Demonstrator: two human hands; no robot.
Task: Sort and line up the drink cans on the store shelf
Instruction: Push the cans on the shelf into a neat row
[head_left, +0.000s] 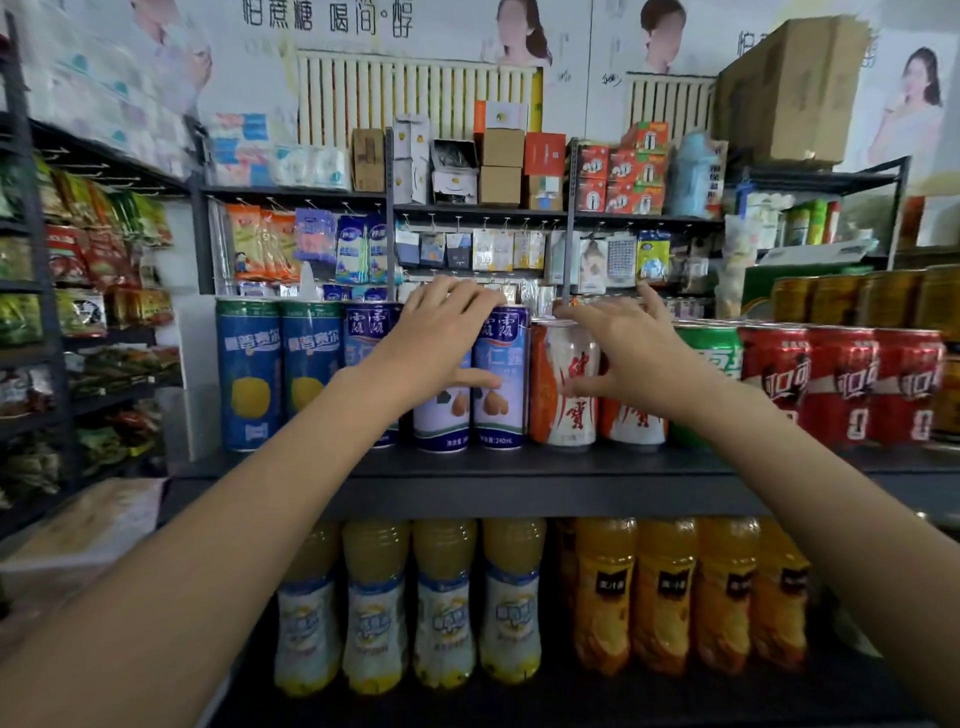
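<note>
On the dark shelf (519, 470) we already have most cans grouped in a front row: two blue lemon cans (280, 371), then the almond-drink cans (498, 384), where our left hand (441, 343) curls over the tops with the thumb on a can's front. Next, our right hand (631, 358) hovers spread and empty at the orange-and-white cans (566, 387), so we judge only small straightening remains before the green can (709, 353) and red cola cans (841, 384). Bottled drinks (519, 597) stand below in this crowded shop.
</note>
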